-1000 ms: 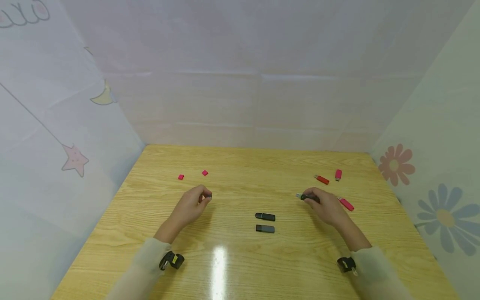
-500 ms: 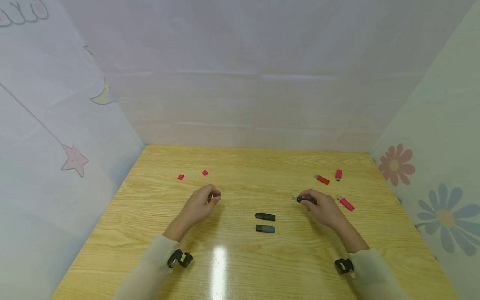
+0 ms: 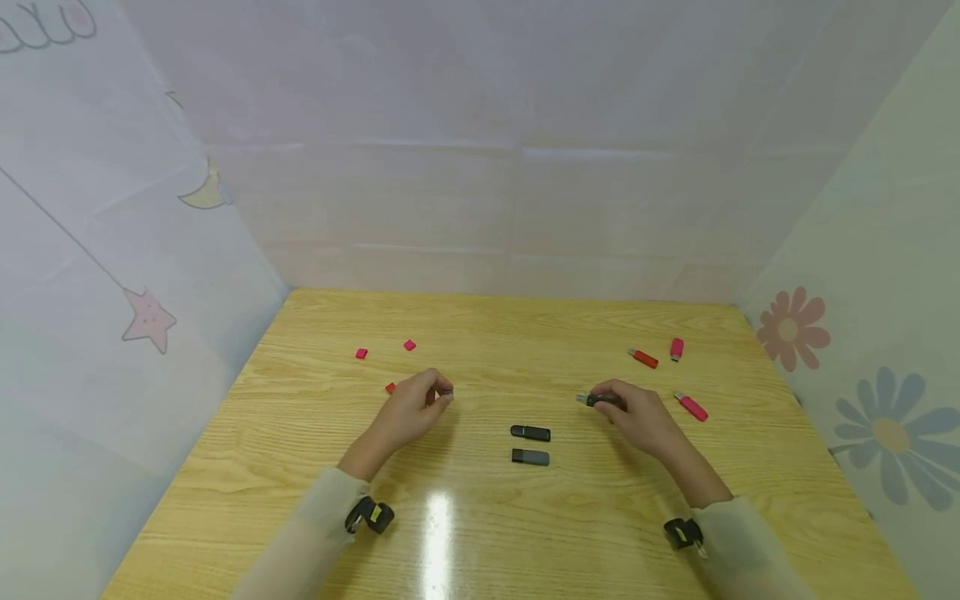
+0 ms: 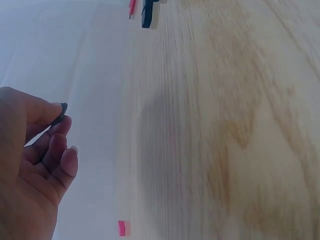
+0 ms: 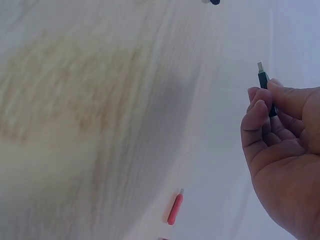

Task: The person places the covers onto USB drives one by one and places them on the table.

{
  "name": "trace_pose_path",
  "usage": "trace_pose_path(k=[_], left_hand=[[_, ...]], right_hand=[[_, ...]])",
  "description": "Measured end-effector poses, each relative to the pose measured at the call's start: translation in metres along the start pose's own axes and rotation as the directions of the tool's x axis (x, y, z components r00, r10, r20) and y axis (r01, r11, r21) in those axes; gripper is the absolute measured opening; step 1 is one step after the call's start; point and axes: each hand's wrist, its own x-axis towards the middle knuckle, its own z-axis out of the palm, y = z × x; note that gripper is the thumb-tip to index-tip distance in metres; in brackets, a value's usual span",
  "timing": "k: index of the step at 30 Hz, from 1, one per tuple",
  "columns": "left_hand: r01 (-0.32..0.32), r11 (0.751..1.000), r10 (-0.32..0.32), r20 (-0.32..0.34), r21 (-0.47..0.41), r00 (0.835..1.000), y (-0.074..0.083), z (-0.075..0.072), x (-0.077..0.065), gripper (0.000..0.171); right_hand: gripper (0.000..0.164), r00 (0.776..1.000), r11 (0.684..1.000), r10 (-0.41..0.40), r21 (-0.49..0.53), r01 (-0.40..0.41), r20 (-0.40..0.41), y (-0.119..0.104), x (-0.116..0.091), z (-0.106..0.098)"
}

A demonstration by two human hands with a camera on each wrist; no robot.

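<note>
Between thumb and fingertips, my left hand (image 3: 408, 412) pinches a small dark cap (image 4: 60, 114) above the table's left-middle part. My right hand (image 3: 645, 421) grips a black USB stick (image 3: 606, 400), its bare metal plug pointing left toward the other hand. A gap separates the cap from the stick. On the table between and nearer than the hands lie a black USB stick (image 3: 531, 433) and a grey one with a dark end (image 3: 530, 457), side by side. A red cap (image 3: 390, 388) shows partly from behind my left hand.
Two pink caps (image 3: 362, 353) lie farther back on the left. Uncapped on the right lie a red USB stick (image 3: 644, 359) and two pink ones (image 3: 691, 407). Sheet-covered walls stand along the back and sides of the wooden table (image 3: 480, 333).
My left hand has moved right with the dark cap, uncovering part of the red cap. Slightly leftward, my right hand has brought the black USB stick closer to it.
</note>
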Motion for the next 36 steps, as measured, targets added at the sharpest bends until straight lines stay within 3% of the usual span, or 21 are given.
trace_pose_path(k=[22, 36], left_hand=[[-0.093, 0.995, 0.094, 0.048, -0.02, 0.994, 0.013, 0.018, 0.012, 0.005], [-0.095, 0.995, 0.098, 0.074, -0.041, 0.992, 0.021, 0.025, 0.017, 0.007]], right_hand=[[0.019, 0.999, 0.999, -0.033, 0.031, 0.033, 0.028, -0.013, 0.004, 0.014], [0.02, 0.997, 0.998, -0.052, 0.032, 0.05, 0.057, -0.018, 0.006, 0.021]])
